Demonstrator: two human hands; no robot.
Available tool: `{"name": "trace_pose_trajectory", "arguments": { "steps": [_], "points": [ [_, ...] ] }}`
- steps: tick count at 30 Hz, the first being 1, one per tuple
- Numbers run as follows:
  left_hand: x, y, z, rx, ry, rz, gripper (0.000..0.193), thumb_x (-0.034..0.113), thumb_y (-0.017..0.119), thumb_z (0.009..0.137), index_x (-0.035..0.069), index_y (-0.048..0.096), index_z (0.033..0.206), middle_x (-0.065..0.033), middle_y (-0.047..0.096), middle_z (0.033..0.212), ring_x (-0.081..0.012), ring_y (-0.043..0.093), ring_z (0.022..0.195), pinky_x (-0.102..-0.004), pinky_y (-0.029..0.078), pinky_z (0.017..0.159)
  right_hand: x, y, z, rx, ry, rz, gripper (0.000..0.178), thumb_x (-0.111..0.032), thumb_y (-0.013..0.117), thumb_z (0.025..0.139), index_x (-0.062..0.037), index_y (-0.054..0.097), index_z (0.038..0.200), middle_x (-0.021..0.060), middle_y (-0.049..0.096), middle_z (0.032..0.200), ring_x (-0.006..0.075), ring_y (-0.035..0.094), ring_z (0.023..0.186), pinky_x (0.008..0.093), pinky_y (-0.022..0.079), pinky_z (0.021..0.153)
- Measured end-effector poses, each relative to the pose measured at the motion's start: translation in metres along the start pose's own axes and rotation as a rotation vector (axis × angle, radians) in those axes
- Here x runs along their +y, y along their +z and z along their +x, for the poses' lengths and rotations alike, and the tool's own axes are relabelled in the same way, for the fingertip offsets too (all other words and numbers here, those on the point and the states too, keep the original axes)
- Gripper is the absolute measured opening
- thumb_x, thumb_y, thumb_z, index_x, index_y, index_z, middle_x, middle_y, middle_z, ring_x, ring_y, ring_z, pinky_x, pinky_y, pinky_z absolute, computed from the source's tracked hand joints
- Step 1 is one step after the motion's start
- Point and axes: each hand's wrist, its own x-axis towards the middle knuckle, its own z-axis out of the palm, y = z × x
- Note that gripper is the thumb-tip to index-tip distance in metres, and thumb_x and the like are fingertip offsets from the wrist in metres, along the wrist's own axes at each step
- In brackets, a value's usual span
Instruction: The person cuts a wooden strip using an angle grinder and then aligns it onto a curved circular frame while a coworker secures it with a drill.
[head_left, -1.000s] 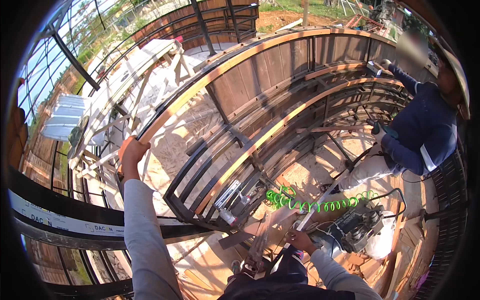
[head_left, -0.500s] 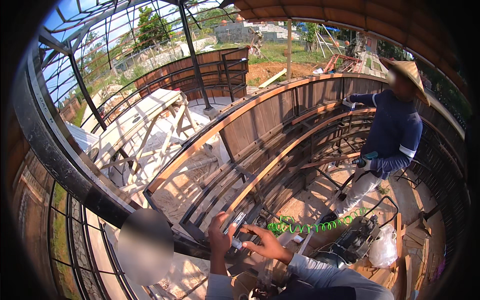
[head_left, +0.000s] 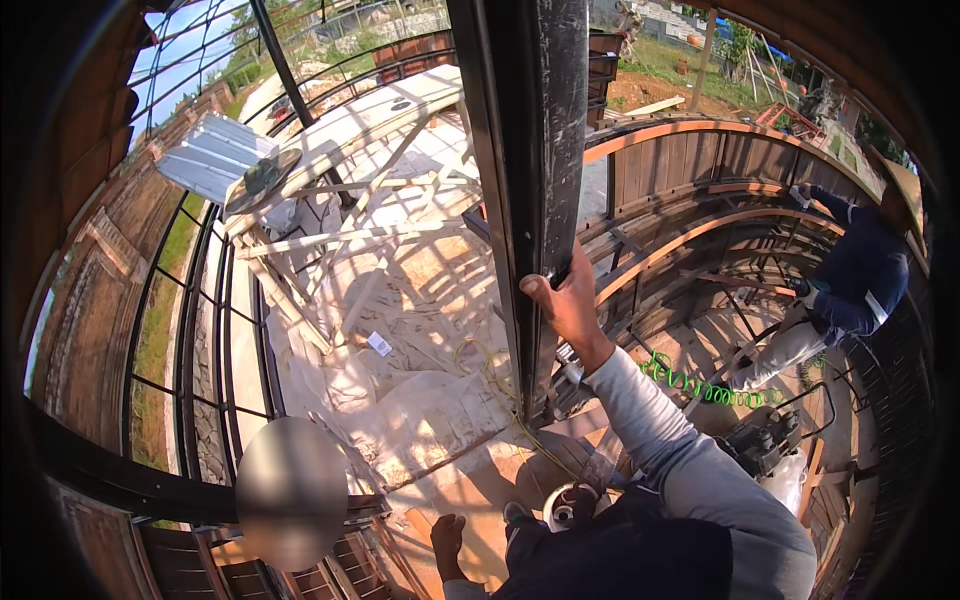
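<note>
My right hand (head_left: 575, 305) is wrapped round an upright black steel post (head_left: 548, 150), its thumb across the side nearest me. A small silver metal piece (head_left: 570, 362) shows beside my right wrist, mostly hidden behind the post and my sleeve. Low at the bottom, my left hand (head_left: 449, 545) hangs free over the floor with loosely bent fingers. Nothing shows in it. Below me, a white round object (head_left: 560, 508) lies beside my shoes, partly covered by one of them.
At right, a co-worker (head_left: 860, 260) in a dark blue top stands by the curved timber-clad wall (head_left: 690, 165). A green coiled hose (head_left: 710, 392) runs near a black machine (head_left: 765, 440). Wooden trestles (head_left: 370, 175) stand left of the post; black steel rails (head_left: 200, 380) line the left.
My hands, earlier together round a small silver tool, have parted. The right now grips the post; the left has dropped low. My view has shifted left, with the post now close in front.
</note>
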Motion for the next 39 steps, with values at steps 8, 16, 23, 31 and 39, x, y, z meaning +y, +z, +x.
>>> {"name": "trace_pose_trajectory", "arguments": {
  "steps": [8, 16, 23, 31, 39],
  "points": [
    [-0.149, -0.067, -0.088, -0.075, -0.681, -0.586, 0.018, 0.023, 0.072, 0.093, 0.005, 0.072, 0.096, -0.0036, 0.067, 0.078, -0.0149, 0.064, 0.066, -0.0284, 0.046, 0.054, -0.011, 0.000, -0.011, 0.254, 0.067, -0.222, 0.038, -0.025, 0.082, 0.091, 0.0022, 0.067, 0.112, 0.0032, 0.072, 0.101, 0.0095, 0.062, 0.089, 0.0267, 0.050, 0.084],
    [-0.179, -0.061, -0.146, -0.106, -0.957, -0.729, 0.035, 0.030, 0.067, 0.096, 0.003, 0.063, 0.118, -0.0125, 0.070, 0.105, -0.0273, 0.069, 0.088, -0.0420, 0.054, 0.076, -0.003, 0.008, -0.014, 0.304, 0.121, -0.228, 0.042, -0.028, 0.083, 0.091, 0.0037, 0.066, 0.112, 0.0044, 0.072, 0.101, 0.0104, 0.063, 0.090, 0.0249, 0.049, 0.084],
    [-0.158, -0.078, -0.101, -0.055, -0.812, -0.734, 0.035, 0.030, 0.067, 0.097, 0.003, 0.063, 0.118, -0.0105, 0.071, 0.102, -0.0247, 0.070, 0.087, -0.0425, 0.054, 0.075, 0.003, 0.015, -0.014, 0.342, 0.097, -0.234, 0.044, -0.026, 0.082, 0.092, 0.0047, 0.064, 0.118, 0.0044, 0.070, 0.105, 0.0115, 0.062, 0.093, 0.0254, 0.047, 0.089],
    [-0.046, -0.155, 0.032, 0.198, -0.329, -1.006, 0.040, 0.034, 0.058, 0.106, 0.002, 0.059, 0.130, -0.0125, 0.070, 0.117, -0.0253, 0.071, 0.105, -0.0390, 0.058, 0.089, 0.006, 0.022, -0.013, 0.495, 0.041, -0.238, 0.051, -0.033, 0.073, 0.096, 0.0071, 0.061, 0.124, 0.0110, 0.067, 0.115, 0.0184, 0.062, 0.102, 0.0315, 0.048, 0.094],
    [0.145, -0.222, 0.272, -0.046, 0.087, -0.987, 0.032, 0.023, 0.058, 0.106, 0.001, 0.061, 0.130, -0.0123, 0.071, 0.120, -0.0219, 0.071, 0.107, -0.0346, 0.058, 0.091, 0.037, -0.034, -0.056, 0.678, 0.117, 0.050, 0.065, -0.055, 0.061, 0.097, -0.0044, 0.055, 0.137, 0.0138, 0.063, 0.131, 0.0271, 0.064, 0.116, 0.0449, 0.056, 0.096]
  ]
}}
